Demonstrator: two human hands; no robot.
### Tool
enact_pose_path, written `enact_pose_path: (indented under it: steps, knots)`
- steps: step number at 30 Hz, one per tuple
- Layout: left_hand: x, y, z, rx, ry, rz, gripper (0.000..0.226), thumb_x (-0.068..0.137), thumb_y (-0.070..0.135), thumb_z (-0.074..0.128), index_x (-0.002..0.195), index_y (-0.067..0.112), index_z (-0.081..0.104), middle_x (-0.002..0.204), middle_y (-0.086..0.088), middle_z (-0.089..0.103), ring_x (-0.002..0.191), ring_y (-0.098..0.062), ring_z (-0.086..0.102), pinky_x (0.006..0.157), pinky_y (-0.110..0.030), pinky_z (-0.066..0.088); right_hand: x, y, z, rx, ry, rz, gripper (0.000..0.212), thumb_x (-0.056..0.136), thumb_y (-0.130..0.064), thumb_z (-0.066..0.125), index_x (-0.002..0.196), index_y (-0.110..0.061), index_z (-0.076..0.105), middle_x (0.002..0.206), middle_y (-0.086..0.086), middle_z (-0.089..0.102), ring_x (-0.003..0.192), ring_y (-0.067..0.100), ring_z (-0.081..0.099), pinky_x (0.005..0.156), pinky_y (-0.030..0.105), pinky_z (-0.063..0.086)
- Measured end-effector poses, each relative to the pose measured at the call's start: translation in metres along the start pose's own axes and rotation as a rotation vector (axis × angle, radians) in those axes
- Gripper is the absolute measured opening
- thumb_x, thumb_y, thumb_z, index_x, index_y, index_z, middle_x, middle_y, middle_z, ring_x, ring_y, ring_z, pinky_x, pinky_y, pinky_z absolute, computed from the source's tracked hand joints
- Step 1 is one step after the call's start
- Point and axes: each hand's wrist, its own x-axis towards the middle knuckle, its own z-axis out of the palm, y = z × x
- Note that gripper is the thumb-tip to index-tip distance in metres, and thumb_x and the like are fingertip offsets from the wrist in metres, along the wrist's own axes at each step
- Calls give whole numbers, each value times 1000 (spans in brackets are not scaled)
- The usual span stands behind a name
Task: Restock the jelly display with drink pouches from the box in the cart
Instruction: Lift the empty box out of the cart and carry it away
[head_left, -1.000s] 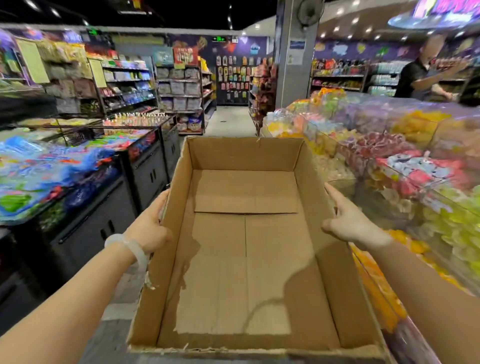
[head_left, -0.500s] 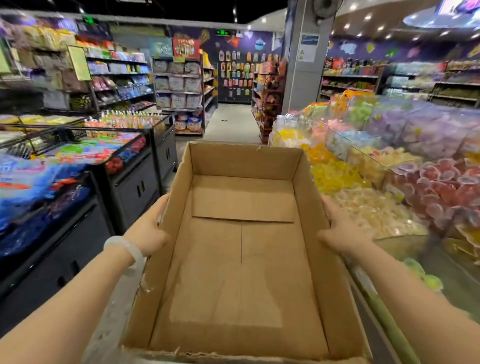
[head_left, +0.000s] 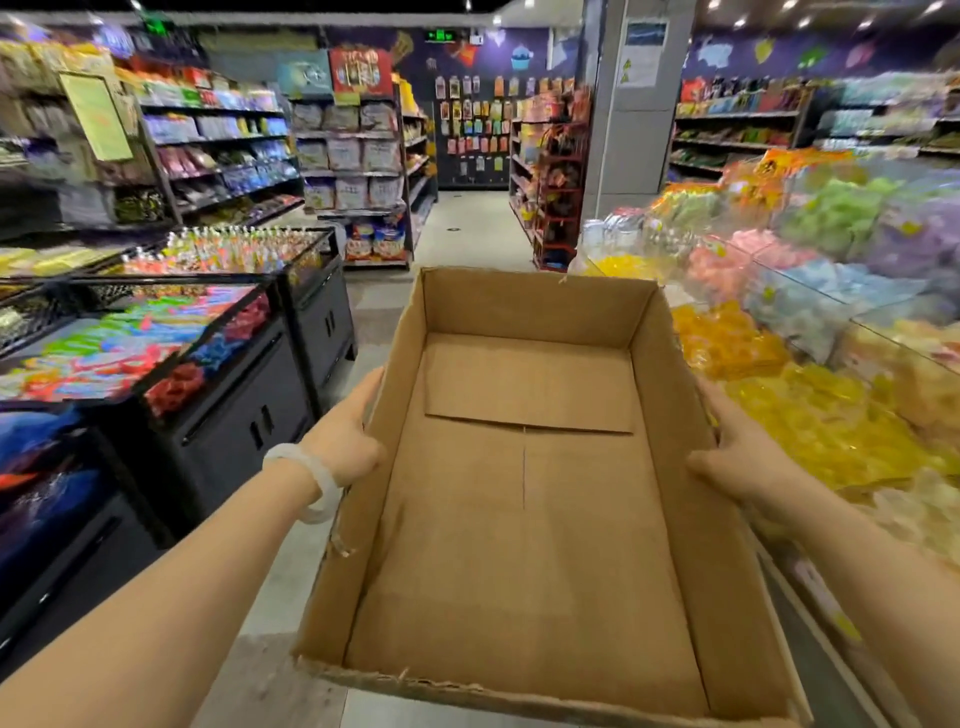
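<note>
Cardboard box (head_left: 524, 493) is empty; our left hand (head_left: 343, 441) and right hand (head_left: 743, 457) grip its side walls, so restocking seems finished beside the jelly display (head_left: 810, 415).

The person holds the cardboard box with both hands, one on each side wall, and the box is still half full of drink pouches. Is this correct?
Not quite. In the head view the cardboard box is empty: only its bare bottom flaps show, no drink pouches. The rest stands: the left hand grips the left side wall and the right hand grips the right side wall.
</note>
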Motion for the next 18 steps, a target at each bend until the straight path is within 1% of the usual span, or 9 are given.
enact_pose_path:
  steps: [3, 5, 6, 8, 9, 12, 14, 16, 18]
  knots:
    - [81, -5, -7, -39, 22, 7, 85, 85, -12, 46, 138, 49, 20, 94, 5, 60, 70, -27, 54, 58, -34, 42, 95, 3, 23, -44, -27, -2, 93, 74, 14, 54, 149, -30, 19, 137, -13, 43, 118, 11, 50, 81, 18, 44]
    - [134, -6, -17, -54, 29, -6, 84, 85, -12, 46, 139, 48, 21, 94, 11, 59, 70, -28, 56, 58, -33, 43, 160, 0, 36, -66, -75, 7, 97, 70, 7, 56, 151, -29, 16, 149, -8, 36, 127, 14, 48, 87, 21, 47]
    - [161, -8, -23, -61, 39, -18, 85, 86, -12, 46, 139, 48, 21, 96, 15, 57, 71, -28, 58, 57, -33, 45, 193, -1, 42, -68, -104, 6, 97, 69, 4, 55, 150, -32, 16, 150, -7, 37, 123, 14, 51, 85, 23, 52]
    - [211, -11, -36, -69, 64, -19, 83, 86, -13, 46, 131, 53, 22, 98, 16, 57, 68, -22, 59, 54, -30, 47, 257, -5, 56, -72, -129, -7, 95, 72, 5, 54, 150, -34, 16, 143, -7, 44, 111, 12, 56, 71, 18, 53]
    - [236, -14, -43, -70, 74, -16, 81, 86, -13, 46, 125, 55, 24, 98, 15, 59, 66, -18, 59, 52, -27, 47, 284, -12, 65, -72, -133, -11, 95, 73, 5, 54, 150, -34, 15, 142, -7, 45, 112, 13, 55, 69, 18, 51]
    - [314, -29, -61, -69, 77, -18, 79, 86, -11, 49, 124, 55, 27, 96, 17, 59, 71, -14, 59, 52, -25, 46, 363, -24, 94, -83, -139, -48, 95, 74, 6, 54, 150, -35, 15, 136, -17, 39, 118, 6, 45, 87, 23, 43]
    - [371, -41, -70, -86, 70, -24, 78, 86, -12, 49, 122, 53, 27, 95, 17, 59, 71, -13, 60, 52, -25, 47, 415, -28, 113, -69, -130, -50, 90, 80, 12, 52, 149, -31, 14, 124, -18, 34, 113, 2, 38, 88, 19, 37]
    - [432, -56, -78, -106, 57, -24, 78, 86, -14, 48, 122, 52, 27, 95, 15, 58, 67, -12, 59, 46, -21, 45, 467, -27, 133, -67, -117, -27, 88, 81, 12, 51, 149, -30, 14, 119, -15, 35, 110, 6, 40, 87, 22, 39]
    - [496, -68, -88, -116, 33, -9, 80, 86, -14, 50, 129, 50, 27, 98, 16, 57, 71, -12, 60, 47, -20, 46, 522, -21, 156, -65, -101, -8, 92, 78, 9, 53, 150, -32, 13, 122, -16, 37, 115, 9, 43, 95, 26, 41]
